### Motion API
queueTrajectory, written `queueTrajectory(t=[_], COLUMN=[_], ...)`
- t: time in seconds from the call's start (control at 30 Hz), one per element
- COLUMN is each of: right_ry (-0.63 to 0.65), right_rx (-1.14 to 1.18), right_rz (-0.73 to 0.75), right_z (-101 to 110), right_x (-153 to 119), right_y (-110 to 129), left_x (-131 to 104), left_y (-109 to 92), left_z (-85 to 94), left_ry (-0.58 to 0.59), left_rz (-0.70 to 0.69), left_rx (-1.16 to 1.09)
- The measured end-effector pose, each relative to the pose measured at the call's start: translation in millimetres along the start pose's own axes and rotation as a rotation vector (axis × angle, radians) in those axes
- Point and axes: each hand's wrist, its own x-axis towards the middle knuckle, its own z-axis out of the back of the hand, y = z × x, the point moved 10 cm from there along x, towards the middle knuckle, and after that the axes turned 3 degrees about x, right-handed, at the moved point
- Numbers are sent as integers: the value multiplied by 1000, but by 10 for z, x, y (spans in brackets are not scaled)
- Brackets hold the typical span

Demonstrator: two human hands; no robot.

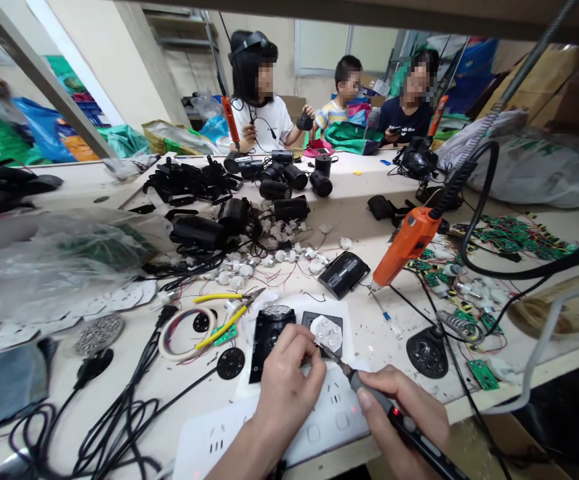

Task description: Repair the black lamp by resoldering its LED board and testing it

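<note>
My right hand [403, 417] is wrapped around a soldering iron [379, 400] with a grey and black handle and a small red light. The iron's tip points up and left at a round white part [326, 332] on a dark square base; whether it touches cannot be made out. My left hand [289, 380] is closed in a pinch just left of the tip, and what its fingers hold is hidden. Behind that hand lies a black housing [274, 333]. A white power strip [239, 423] with sockets lies under my wrists.
An orange electric screwdriver [402, 247] hangs on a coiled cable at right. Yellow-handled pliers [229, 327], a tape roll [184, 335], black cables [119, 413] and green circuit boards [512, 237] lie around. Several people sit across the table; one person holds a black part [304, 122].
</note>
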Motion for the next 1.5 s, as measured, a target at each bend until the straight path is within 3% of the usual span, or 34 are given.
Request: queueTrajectory(t=[0.57, 0.87, 1.5], right_ry=[-46, -110, -190], right_rx=[-12, -56, 5], right_rz=[2, 104, -18], right_z=[71, 188, 391], right_x=[-9, -76, -173], right_y=[26, 118, -50], left_x=[22, 24, 45], left_y=[-17, -17, -68], left_z=[12, 12, 18], left_ry=[-1, -1, 58], left_rz=[-4, -2, -32], left_rx=[33, 23, 11])
